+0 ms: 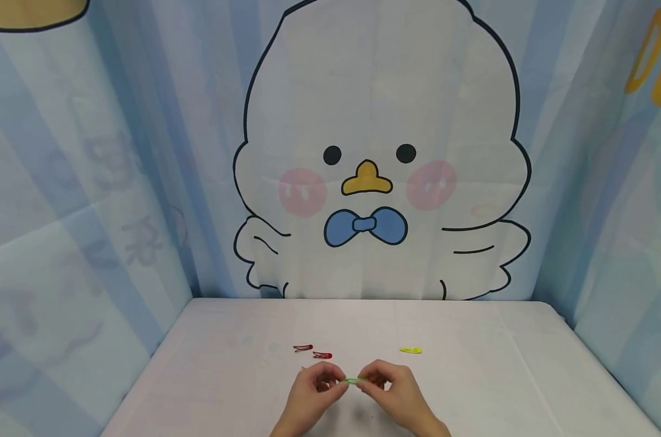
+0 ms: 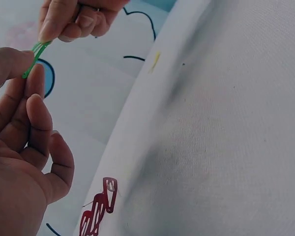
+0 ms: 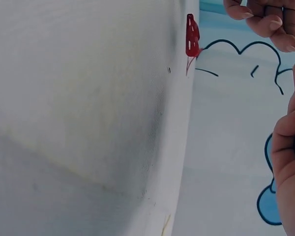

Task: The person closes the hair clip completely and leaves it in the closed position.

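Observation:
A small green snap hair clip [image 1: 353, 381] is held in the air between both hands, over the near part of the table. My left hand [image 1: 312, 396] pinches one end between thumb and fingers. At the other end, the fingertips of my right hand [image 1: 397, 394] pinch it too. The left wrist view shows the slim green clip [image 2: 37, 56] close up, its ends partly covered by fingertips. Just beyond the left hand lie red hair clips [image 1: 322, 355], their arms apart. A yellow hair clip [image 1: 411, 350] lies beyond the right hand.
A white-covered table [image 1: 488, 376] lies under the hands. Behind its far edge hangs a blue and white curtain [image 1: 374, 91] with a cartoon bird, and more curtain [image 1: 614, 243] closes in the right side.

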Action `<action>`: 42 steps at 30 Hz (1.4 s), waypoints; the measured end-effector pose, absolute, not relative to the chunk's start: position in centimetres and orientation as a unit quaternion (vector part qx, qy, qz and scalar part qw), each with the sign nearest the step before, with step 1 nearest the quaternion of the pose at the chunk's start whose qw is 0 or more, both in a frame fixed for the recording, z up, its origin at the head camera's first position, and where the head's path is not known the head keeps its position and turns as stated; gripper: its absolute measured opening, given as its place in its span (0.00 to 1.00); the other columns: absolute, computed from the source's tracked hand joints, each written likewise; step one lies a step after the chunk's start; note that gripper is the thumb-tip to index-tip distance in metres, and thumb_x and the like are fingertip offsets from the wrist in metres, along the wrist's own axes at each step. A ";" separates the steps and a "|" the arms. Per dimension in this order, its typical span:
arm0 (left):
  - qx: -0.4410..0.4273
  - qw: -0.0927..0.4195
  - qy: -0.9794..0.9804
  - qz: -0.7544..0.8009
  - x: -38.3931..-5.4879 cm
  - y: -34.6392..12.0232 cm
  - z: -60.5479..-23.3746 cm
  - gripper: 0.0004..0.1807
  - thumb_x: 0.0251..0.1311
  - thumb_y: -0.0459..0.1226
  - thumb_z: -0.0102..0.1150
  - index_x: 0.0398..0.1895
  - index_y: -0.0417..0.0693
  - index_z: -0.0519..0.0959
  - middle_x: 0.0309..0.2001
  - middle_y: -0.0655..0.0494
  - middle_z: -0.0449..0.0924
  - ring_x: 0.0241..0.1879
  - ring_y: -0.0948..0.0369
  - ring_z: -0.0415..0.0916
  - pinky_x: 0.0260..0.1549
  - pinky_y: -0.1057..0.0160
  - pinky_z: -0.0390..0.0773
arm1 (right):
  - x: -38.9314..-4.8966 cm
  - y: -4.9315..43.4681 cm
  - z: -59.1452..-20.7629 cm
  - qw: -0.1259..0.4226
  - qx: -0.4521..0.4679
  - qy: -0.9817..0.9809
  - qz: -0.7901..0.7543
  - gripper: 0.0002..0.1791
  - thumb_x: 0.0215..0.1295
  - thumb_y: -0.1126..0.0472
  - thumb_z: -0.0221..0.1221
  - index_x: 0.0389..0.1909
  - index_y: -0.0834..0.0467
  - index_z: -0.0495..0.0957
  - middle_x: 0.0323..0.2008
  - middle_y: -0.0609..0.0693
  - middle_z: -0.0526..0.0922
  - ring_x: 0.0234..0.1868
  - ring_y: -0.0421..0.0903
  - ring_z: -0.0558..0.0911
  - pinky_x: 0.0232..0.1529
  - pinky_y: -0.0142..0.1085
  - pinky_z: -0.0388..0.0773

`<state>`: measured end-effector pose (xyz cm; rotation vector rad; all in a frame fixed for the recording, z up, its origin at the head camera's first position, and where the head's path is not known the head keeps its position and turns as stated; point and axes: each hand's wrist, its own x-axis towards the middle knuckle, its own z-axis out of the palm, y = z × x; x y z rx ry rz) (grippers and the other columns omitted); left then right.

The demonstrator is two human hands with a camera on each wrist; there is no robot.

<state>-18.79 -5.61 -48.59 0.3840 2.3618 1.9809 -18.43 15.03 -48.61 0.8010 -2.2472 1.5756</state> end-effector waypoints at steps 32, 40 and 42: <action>0.056 -0.059 0.755 0.651 -17.9 -3.7 -49.1 0.08 0.54 0.29 0.71 0.34 0.41 0.80 0.29 0.58 0.78 0.29 0.64 0.74 0.32 0.67 0.74 | -18.3 14.5 -48.8 0.252 0.275 -0.792 0.484 0.16 0.52 0.74 0.72 0.37 0.53 0.83 0.30 0.39 0.82 0.27 0.35 0.77 0.26 0.35 0.77; 0.057 -0.025 0.748 0.661 -18.3 -3.9 -49.1 0.07 0.56 0.29 0.68 0.35 0.38 0.79 0.29 0.56 0.78 0.30 0.62 0.75 0.30 0.68 0.74 | -18.6 14.7 -48.6 0.289 0.330 -0.799 0.412 0.19 0.48 0.77 0.73 0.37 0.55 0.82 0.32 0.41 0.82 0.30 0.35 0.78 0.30 0.32 0.78; 0.064 -0.023 0.754 0.654 -18.5 -4.0 -49.0 0.07 0.57 0.30 0.68 0.35 0.39 0.79 0.29 0.57 0.78 0.30 0.63 0.74 0.31 0.68 0.73 | -18.7 14.7 -48.7 0.292 0.337 -0.798 0.405 0.19 0.47 0.77 0.73 0.37 0.56 0.82 0.32 0.41 0.82 0.30 0.35 0.78 0.31 0.29 0.77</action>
